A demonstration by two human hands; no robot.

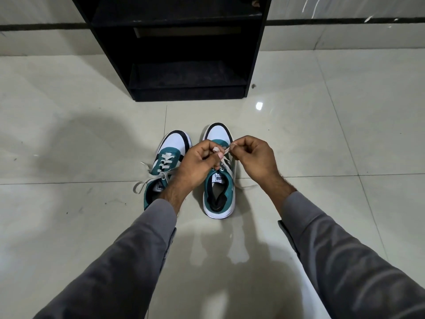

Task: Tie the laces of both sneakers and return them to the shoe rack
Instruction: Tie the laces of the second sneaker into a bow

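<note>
Pinching laces — both hands raised

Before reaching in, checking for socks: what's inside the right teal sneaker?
Inside the teal-and-white right sneaker, only a black lining and insole show; the toe end is hidden under its tongue and both hands.

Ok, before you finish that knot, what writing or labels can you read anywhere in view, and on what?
Tongue label of the left sneaker: dark block letters on a white patch, upside down to the camera and too blurred to read.
Tongue label of the right sneaker: the same kind of patch, also upside down and too blurred to read.
Shoe rack: no writing visible.
Floor: no writing visible.
</note>
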